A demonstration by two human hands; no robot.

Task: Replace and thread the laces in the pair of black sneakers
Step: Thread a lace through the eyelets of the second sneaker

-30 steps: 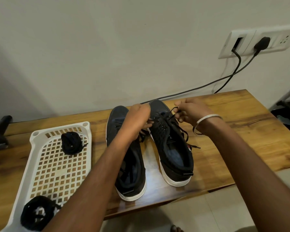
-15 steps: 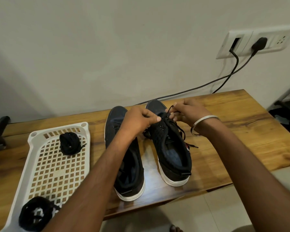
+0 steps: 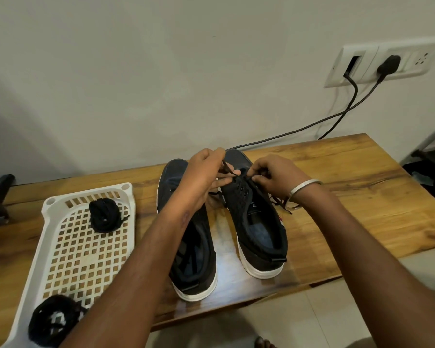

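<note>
Item: right sneaker (image 3: 256, 222), centre frame on the surface, long axis toe-up toward the wall. Lace (image 3: 227, 169): pinched by my left hand (image 3: 204, 177) and my right hand (image 3: 274, 175) at the toe-end eyelets, directly beneath both. Left sneaker (image 3: 186, 247) alongside.

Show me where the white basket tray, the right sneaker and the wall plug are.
white basket tray (image 3: 51, 200), head view, far left corner of its rim.
right sneaker (image 3: 261, 232), head view, insole inside the opening.
wall plug (image 3: 388, 64), head view, black plug body in the socket.
</note>
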